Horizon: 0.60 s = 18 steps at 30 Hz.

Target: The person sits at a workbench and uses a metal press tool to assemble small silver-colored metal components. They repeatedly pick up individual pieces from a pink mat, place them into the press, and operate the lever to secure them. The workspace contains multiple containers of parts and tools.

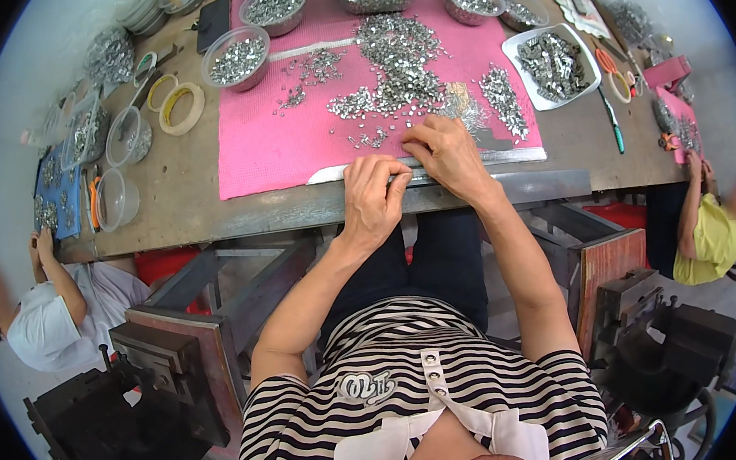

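My left hand [372, 197] rests at the near edge of the pink mat [258, 152], its thumb and fingertips pressed together. Close beside it, my right hand [450, 156] is bent in a pinch over the same edge. Whatever either pinch holds is too small or covered to make out. Under and between the hands runs a narrow metal strip [513, 155] along the mat's front. Just beyond my fingers spreads a heap of small silvery metal pieces [398, 63], with thin pin-like bits [470, 118] near my right hand and a smaller pile [503, 102] to its right.
Clear tubs of metal parts [236, 59] stand along the back; a white tray [539, 100] of parts sits right. Tape rolls [182, 109] lie left, orange-handled scissors [613, 72] and a green pen-like tool [613, 124] right. Co-workers [70, 292] sit at both sides, near vises [167, 367].
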Each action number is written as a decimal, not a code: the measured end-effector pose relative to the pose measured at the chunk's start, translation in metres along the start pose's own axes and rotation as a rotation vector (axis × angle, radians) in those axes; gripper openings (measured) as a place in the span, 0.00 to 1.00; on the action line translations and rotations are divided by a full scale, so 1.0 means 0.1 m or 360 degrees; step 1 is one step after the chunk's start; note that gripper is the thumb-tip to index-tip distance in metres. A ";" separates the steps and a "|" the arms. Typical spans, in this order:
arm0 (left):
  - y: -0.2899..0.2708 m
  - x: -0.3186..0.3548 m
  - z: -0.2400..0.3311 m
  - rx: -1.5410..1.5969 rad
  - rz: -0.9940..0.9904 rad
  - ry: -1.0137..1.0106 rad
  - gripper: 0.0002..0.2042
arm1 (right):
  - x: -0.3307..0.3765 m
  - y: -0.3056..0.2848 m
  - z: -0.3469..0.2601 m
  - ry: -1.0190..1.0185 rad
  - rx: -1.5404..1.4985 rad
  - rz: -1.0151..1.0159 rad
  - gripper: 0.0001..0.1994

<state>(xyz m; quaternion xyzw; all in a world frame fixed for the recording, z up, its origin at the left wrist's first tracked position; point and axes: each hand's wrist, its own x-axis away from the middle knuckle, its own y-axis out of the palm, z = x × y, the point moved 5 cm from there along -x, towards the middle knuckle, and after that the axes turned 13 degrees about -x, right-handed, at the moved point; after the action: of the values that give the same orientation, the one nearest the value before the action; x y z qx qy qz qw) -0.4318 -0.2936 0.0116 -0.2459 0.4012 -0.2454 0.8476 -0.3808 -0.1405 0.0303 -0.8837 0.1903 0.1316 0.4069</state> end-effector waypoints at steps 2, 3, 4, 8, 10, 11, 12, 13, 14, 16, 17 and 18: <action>0.00 0.01 0.02 -0.0047 0.0044 0.0057 0.04 | 0.00 0.00 -0.01 -0.0015 0.0014 -0.0015 0.04; -0.01 0.01 0.03 -0.0079 0.0070 0.0099 0.05 | 0.00 0.00 -0.01 -0.0024 0.0020 -0.0026 0.04; -0.02 0.01 0.04 -0.0112 0.0095 0.0142 0.05 | 0.00 0.00 -0.02 -0.0034 0.0026 -0.0035 0.04; -0.07 -0.02 0.10 -0.0185 0.0080 0.0257 0.07 | -0.02 -0.03 -0.03 -0.0079 -0.0006 -0.0047 0.04; -0.10 -0.02 0.13 -0.0181 0.0049 0.0271 0.08 | -0.02 -0.05 -0.05 -0.0082 -0.0006 -0.0069 0.05; -0.10 -0.02 0.12 -0.0139 0.0025 0.0241 0.08 | -0.02 -0.06 -0.06 -0.0064 -0.0020 -0.0088 0.05; -0.11 -0.01 0.11 -0.0096 0.0002 0.0210 0.08 | -0.02 -0.07 -0.06 -0.0048 -0.0033 -0.0107 0.05; -0.11 -0.01 0.10 -0.0056 -0.0024 0.0181 0.08 | -0.02 -0.08 -0.05 -0.0030 -0.0049 -0.0124 0.06; -0.11 -0.01 0.09 -0.0054 -0.0040 0.0172 0.09 | -0.02 -0.08 -0.06 -0.0038 -0.0061 -0.0117 0.06; -0.08 0.00 0.08 -0.0047 -0.0069 0.0151 0.09 | -0.03 -0.08 -0.06 -0.0054 -0.0083 -0.0107 0.05; -0.09 0.00 0.08 -0.0075 -0.0036 0.0207 0.09 | -0.03 -0.08 -0.05 -0.0058 -0.0083 -0.0115 0.05; -0.10 0.00 0.08 -0.0102 -0.0003 0.0264 0.10 | -0.03 -0.07 -0.03 -0.0062 -0.0084 -0.0123 0.05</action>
<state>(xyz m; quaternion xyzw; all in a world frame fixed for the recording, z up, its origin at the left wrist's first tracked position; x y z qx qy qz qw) -0.4280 -0.2996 0.0223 -0.2520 0.4774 -0.2526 0.8030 -0.3803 -0.1381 0.0379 -0.8980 0.1447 0.1379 0.3920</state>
